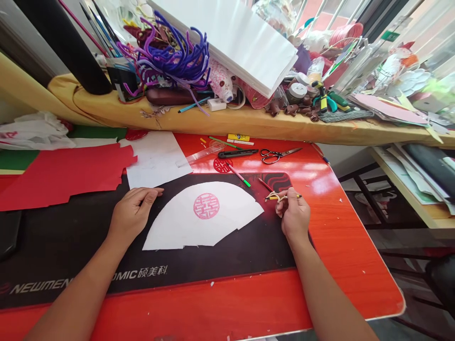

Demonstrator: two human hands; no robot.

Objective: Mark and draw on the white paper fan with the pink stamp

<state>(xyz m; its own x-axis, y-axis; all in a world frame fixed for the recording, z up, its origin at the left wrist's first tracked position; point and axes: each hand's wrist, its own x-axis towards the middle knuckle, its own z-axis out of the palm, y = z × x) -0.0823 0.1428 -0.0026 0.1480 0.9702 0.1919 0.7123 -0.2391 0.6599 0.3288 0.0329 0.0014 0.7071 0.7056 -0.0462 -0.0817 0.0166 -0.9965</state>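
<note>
One orange-red desk (pixel 341 246) fills the lower view, carrying one black desk mat (pixel 213 258). Behind it at twelve o'clock runs one yellow-draped shelf (pixel 227 121), heaped with purple pipe cleaners (pixel 174 54) among much else. At nine o'clock lies one ragged red paper sheet (pixel 60 175), and at eleven o'clock one white paper sheet (pixel 156 158). Centred on the mat is one fan-shaped white paper (pixel 185 222) bearing one pink double-happiness stamp (pixel 206 206). Two hands work over it. The left hand (pixel 133 213) lies open and flat on the mat, its fingertips at the fan's upper-left edge. The right hand (pixel 292 215), at three o'clock from the fan, pinches narrowly on one small yellow-and-black stick (pixel 282 196) looped with thin cord; its exact kind cannot be told. Toward one o'clock lie one pair of scissors (pixel 279 154), one utility knife (pixel 237 153) and one green-tipped pencil (pixel 241 176).
</note>
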